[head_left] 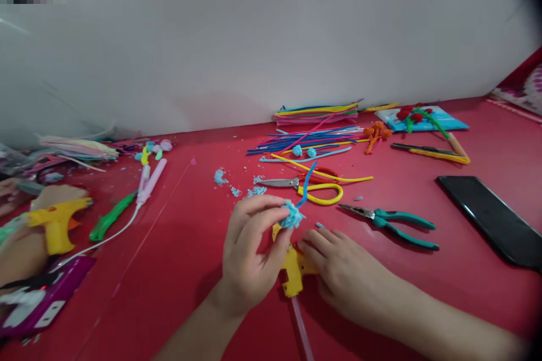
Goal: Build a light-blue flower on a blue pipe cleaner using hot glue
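Between the thumb and fingers of my left hand (254, 254) is a light blue fuzzy pom-pom (292, 214), with a darker blue pipe cleaner (307, 183) sticking up beside it. Just below lies a yellow glue gun (293, 273), a clear glue stick (301, 327) coming out of its back end. My right hand (342, 265) is closed around the glue gun's handle, its fingertips partly hidden. Beyond the hands are scissors (322, 194) with red and yellow handles. Teal-handled pliers (402, 223) rest to the right of them.
Pipe cleaners (315, 118) lie in bundles at the back, near two blue pom-poms (297, 150). Blue fluff (220, 176) is scattered on the red table (178, 293). A black phone (486, 217) lies right. At left, a co-worker's arm (21, 265) is beside another yellow glue gun (59, 225).
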`<state>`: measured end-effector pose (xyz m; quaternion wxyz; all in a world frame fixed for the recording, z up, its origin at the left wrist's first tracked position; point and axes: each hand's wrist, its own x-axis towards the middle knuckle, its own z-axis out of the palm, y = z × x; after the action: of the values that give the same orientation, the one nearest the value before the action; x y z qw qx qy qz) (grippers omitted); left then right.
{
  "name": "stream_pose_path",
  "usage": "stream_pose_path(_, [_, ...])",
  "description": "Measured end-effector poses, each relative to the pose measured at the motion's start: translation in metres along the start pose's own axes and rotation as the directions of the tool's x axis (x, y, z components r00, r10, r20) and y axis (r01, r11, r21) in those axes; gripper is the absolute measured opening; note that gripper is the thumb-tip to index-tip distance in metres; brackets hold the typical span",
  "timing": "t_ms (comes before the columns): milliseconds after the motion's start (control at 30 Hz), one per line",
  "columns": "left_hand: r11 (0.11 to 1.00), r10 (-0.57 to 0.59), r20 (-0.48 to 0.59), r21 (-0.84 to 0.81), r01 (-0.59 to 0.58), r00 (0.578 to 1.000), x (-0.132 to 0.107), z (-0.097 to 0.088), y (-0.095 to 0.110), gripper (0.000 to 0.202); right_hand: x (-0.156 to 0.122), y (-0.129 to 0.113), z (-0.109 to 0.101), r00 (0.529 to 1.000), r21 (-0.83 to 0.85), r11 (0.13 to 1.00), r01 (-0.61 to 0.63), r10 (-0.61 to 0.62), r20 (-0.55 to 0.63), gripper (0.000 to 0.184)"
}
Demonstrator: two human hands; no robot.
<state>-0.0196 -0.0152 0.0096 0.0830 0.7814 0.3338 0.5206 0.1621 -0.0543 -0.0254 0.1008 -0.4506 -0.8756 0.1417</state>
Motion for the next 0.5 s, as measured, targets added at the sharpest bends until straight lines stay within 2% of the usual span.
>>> stream_pose_path(67, [0.995,0.06,0.004,0.084,-0.06,0.998,0.001,-0.002,0.002,0.037,0.0,0.0,0.006,1.0,0.011,1.0,-0.015,0.015,-0.011,0.037])
stream_pose_path(133, [0.991,0.065,-0.017,0.114,-0.062,0.998,0.002,-0.003,0.004,0.037,-0.001,0.0,0.005,0.999,0.053,0.997,-0.052,0.053,-0.009,0.038])
stream_pose_path(200, [1.0,-0.012,-0.074,0.025,0.014,0.997,0.004,-0.002,0.002,0.035,-0.002,-0.001,-0.003,0.995,0.138,0.986,-0.097,0.097,0.009,0.039])
stream_pose_path(267, [0.97,-0.191,-0.126,-0.177,0.167,0.973,0.005,-0.001,-0.002,0.031,-0.002,-0.002,-0.02,0.992,0.273,0.954,-0.127,0.121,0.041,0.037])
stream_pose_path(367, [0.785,-0.477,-0.107,-0.498,0.368,0.872,0.008,0.0,-0.012,0.026,-0.004,0.001,-0.047,0.994,0.445,0.889,-0.103,0.073,0.085,0.019])
stream_pose_path(467, [0.599,-0.601,-0.012,-0.669,0.44,0.799,0.012,0.001,-0.021,0.025,-0.012,0.018,-0.054,0.989,0.617,0.782,-0.084,-0.01,0.147,0.014])
stream_pose_path(500, [0.55,-0.622,0.02,-0.7,0.455,0.782,0.014,0.002,-0.023,0.024,-0.017,0.027,-0.05,0.994,0.672,0.737,-0.066,-0.011,0.11,0.013])
